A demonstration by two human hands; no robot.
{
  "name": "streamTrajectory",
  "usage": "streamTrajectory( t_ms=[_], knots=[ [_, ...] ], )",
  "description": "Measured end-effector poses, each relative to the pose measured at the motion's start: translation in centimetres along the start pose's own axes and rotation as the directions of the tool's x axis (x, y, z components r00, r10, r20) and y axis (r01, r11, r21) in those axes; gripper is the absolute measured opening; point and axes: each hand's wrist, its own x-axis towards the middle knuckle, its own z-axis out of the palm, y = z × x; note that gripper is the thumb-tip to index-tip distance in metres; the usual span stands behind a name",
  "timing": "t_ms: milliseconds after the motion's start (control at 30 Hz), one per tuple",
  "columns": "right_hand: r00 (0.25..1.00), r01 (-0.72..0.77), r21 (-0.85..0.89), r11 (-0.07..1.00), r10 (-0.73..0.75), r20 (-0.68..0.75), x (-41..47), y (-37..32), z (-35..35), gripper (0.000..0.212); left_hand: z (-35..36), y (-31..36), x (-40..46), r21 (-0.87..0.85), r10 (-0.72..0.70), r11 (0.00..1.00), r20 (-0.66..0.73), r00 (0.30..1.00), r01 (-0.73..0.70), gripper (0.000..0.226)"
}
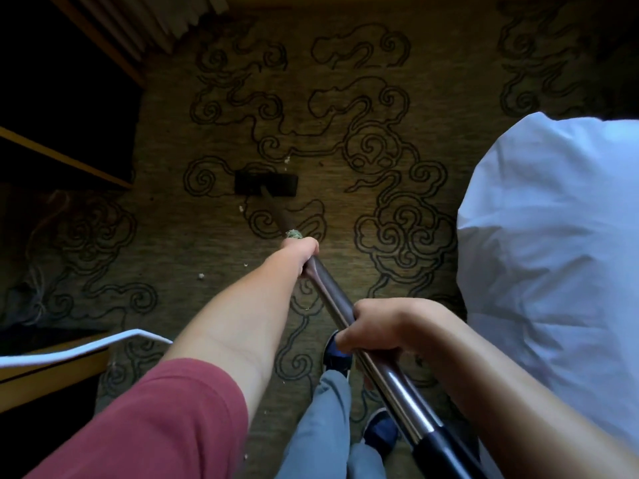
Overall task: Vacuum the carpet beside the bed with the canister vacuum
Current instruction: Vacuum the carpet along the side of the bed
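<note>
A metal vacuum wand (pixel 332 295) runs from the lower right up to a dark flat floor head (pixel 265 184) resting on the olive carpet (pixel 345 108) with its dark cloud pattern. My left hand (pixel 300 252) grips the wand far down, just behind a greenish wrapped joint. My right hand (pixel 375 328) grips the wand higher, nearer my body. The white bed cover (pixel 553 257) fills the right side. Small pale crumbs (pixel 200 276) lie on the carpet left of the wand and near the floor head. The canister is out of view.
Dark wooden furniture with lighter edges (pixel 65 160) stands along the left. A white cord (pixel 79 350) crosses the lower left. Pleated curtain (pixel 152 22) hangs at the top left. My feet in blue shoes (pixel 337 354) stand under the wand.
</note>
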Motion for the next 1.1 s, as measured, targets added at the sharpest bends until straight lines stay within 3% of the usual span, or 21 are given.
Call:
streamTrajectory(
  t_ms=[167,333,600,667,900,1100],
  knots=[
    [0.998,0.031,-0.052,0.998,-0.028,0.063,0.6,-0.2,3.3,0.032,-1.8,-4.2,-0.3,-0.013,-0.069,0.998,-0.008,0.998,0.069,0.050],
    [0.998,-0.019,-0.166,0.986,0.029,0.062,-2.1,3.3,6.4,0.039,0.0,-9.3,-3.9,-0.046,-0.142,0.988,0.046,0.989,0.144,0.038],
    [0.994,-0.042,-0.151,0.988,0.057,0.091,-8.8,9.1,9.0,0.047,4.2,-13.5,-11.2,-0.166,-0.140,0.974,0.080,0.987,0.152,0.053],
    [0.996,-0.036,-0.128,0.991,0.046,0.075,-10.0,9.8,8.9,0.048,4.7,-12.7,-12.2,-0.170,-0.122,0.976,0.069,0.990,0.132,0.052],
    [0.983,0.003,-0.086,0.996,-0.018,-0.182,-10.5,7.6,6.0,0.047,3.3,-3.8,-12.7,-0.125,0.042,0.991,0.041,0.998,-0.037,0.029],
    [0.978,0.014,-0.007,1.000,-0.016,-0.207,-5.8,2.5,-1.2,0.035,1.8,4.6,-5.5,-0.091,0.070,0.994,0.027,0.997,-0.068,0.021]
  ],
)
